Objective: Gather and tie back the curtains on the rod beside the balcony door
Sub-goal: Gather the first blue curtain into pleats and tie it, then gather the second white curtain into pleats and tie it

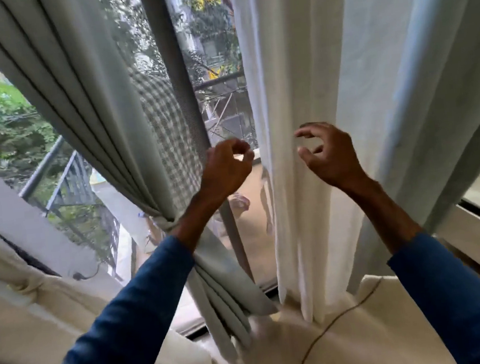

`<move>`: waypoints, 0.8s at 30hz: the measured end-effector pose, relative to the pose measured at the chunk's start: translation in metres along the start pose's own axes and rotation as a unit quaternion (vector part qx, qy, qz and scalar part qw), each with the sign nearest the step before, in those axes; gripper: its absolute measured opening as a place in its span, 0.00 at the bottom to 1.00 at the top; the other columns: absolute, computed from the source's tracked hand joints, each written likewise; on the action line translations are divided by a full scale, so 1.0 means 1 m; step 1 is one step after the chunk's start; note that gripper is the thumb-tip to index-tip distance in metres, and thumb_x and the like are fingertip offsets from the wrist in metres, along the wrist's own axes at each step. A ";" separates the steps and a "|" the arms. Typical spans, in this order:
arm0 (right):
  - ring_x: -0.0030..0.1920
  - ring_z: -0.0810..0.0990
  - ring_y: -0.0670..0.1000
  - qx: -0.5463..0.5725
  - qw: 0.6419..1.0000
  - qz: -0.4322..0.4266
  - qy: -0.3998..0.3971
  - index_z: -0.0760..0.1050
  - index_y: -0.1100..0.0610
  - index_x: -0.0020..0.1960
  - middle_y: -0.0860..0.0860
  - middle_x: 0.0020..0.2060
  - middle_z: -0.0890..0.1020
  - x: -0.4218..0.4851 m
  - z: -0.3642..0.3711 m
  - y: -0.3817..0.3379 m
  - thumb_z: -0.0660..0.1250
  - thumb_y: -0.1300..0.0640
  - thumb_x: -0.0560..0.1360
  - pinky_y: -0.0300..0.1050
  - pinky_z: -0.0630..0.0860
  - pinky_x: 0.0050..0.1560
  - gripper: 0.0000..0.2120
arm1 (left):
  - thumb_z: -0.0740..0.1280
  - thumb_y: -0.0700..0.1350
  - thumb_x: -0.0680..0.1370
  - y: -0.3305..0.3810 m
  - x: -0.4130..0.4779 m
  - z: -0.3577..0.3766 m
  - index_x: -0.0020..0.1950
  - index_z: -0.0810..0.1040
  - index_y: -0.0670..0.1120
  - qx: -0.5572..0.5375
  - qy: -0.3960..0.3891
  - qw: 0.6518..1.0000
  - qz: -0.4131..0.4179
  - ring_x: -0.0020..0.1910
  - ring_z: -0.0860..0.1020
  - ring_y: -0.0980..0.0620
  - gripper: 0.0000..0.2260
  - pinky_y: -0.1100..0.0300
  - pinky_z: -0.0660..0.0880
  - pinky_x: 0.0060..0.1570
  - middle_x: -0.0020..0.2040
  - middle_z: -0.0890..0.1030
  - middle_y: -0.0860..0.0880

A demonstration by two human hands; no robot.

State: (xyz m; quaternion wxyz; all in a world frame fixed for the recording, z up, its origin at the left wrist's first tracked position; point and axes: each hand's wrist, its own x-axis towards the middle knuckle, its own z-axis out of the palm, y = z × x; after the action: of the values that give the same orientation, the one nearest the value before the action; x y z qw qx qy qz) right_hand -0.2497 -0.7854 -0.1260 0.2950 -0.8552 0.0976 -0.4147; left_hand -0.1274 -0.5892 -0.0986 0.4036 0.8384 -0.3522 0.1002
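since the left curtain [83,115] is already bunched and tied at its knot [166,223], what's left is the white curtain [288,87], hanging vertical. my left hand [225,168] is curled, empty, just left of its edge. right hand [330,154] is half-open against its folds, nearer, gripping nothing.

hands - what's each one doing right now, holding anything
Left hand: fingers curled, holding nothing.
Right hand: open, fingers curled by the white curtain, not gripping it.
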 end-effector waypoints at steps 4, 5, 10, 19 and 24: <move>0.48 0.83 0.45 0.051 0.998 0.005 0.038 0.84 0.55 0.53 0.46 0.50 0.85 0.029 -0.045 0.044 0.68 0.61 0.73 0.33 0.80 0.40 0.11 | 0.70 0.57 0.75 0.047 0.033 0.044 0.57 0.79 0.46 -0.037 0.113 0.993 -0.015 0.43 0.84 0.56 0.18 0.54 0.81 0.49 0.53 0.84 0.53; 0.46 0.83 0.45 0.059 0.997 0.001 0.044 0.85 0.55 0.52 0.45 0.49 0.85 0.035 -0.058 0.057 0.68 0.62 0.73 0.31 0.79 0.39 0.10 | 0.70 0.58 0.75 0.059 0.039 0.058 0.59 0.78 0.46 -0.047 0.144 0.988 -0.019 0.43 0.83 0.57 0.19 0.55 0.81 0.48 0.54 0.83 0.53; 0.44 0.84 0.44 0.103 0.994 -0.032 0.031 0.84 0.54 0.49 0.45 0.45 0.86 0.061 -0.123 0.122 0.67 0.64 0.74 0.33 0.78 0.36 0.10 | 0.72 0.55 0.76 0.113 0.062 0.109 0.64 0.74 0.44 -0.035 0.272 0.958 -0.086 0.42 0.77 0.63 0.22 0.76 0.71 0.40 0.55 0.79 0.54; 0.43 0.81 0.45 0.164 0.983 -0.064 0.055 0.82 0.53 0.50 0.45 0.45 0.83 0.154 -0.196 0.181 0.71 0.59 0.73 0.50 0.81 0.44 0.07 | 0.73 0.50 0.72 0.194 0.095 0.137 0.71 0.66 0.44 0.028 0.414 0.902 -0.123 0.58 0.81 0.49 0.31 0.50 0.80 0.57 0.61 0.80 0.45; 0.47 0.79 0.53 0.179 0.974 -0.111 0.078 0.80 0.54 0.50 0.51 0.47 0.80 0.199 -0.197 0.168 0.74 0.55 0.72 0.28 0.72 0.48 0.08 | 0.75 0.49 0.71 0.225 0.123 0.121 0.71 0.64 0.46 0.049 0.455 0.884 -0.093 0.59 0.81 0.45 0.32 0.49 0.79 0.57 0.64 0.80 0.43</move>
State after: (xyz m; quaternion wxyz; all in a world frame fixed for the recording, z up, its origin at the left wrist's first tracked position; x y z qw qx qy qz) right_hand -0.2606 -1.0859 0.0002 0.3870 -0.7589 -0.0510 -0.5212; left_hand -0.2028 -0.8387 0.0144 0.4852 0.7483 -0.0444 0.4502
